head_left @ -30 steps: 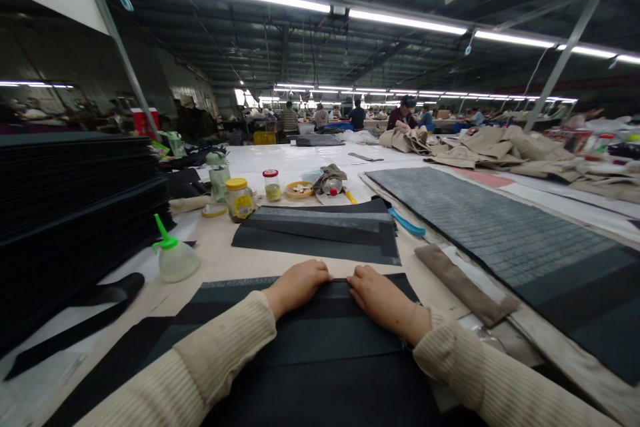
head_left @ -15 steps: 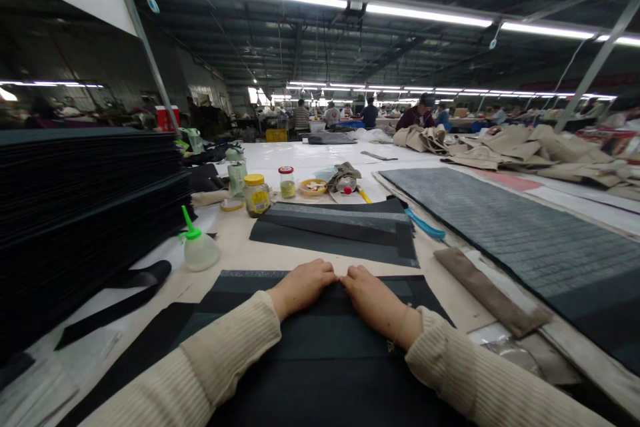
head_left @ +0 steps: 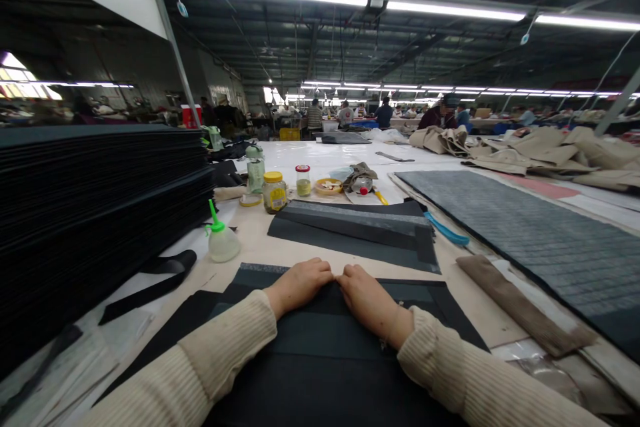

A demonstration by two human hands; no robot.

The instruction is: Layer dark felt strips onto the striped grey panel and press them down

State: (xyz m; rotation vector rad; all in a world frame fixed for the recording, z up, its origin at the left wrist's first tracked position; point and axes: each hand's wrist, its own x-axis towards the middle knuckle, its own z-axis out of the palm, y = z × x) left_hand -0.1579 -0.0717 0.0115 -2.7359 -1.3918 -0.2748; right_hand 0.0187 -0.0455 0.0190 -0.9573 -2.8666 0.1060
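A dark fabric panel (head_left: 320, 340) lies on the table right in front of me, with lighter grey strips along its far edge. At that far edge my left hand (head_left: 303, 283) is closed, its fingertips pinching the fabric. Close beside it, my right hand (head_left: 367, 297) pinches the same edge, its fingers curled down. A small gap parts the two hands. What lies under the fingertips is hidden. Just beyond them rests another stack of dark fabric pieces (head_left: 355, 230). Left of my hands stands a squeeze bottle (head_left: 223, 243) with a green nozzle.
A tall stack of dark panels (head_left: 100, 213) rises at left. Behind the work stand a yellow-lidded jar (head_left: 275, 195), a red-lidded jar (head_left: 303, 183) and a yellow dish (head_left: 329, 188). At right lie a blue-handled tool (head_left: 447, 230), a brown roll (head_left: 520, 300) and a large grey quilted panel (head_left: 520, 227).
The view has turned slightly left, so the surroundings sit further right. My hands have drawn a little further apart at the fabric's far edge, still pinching it.
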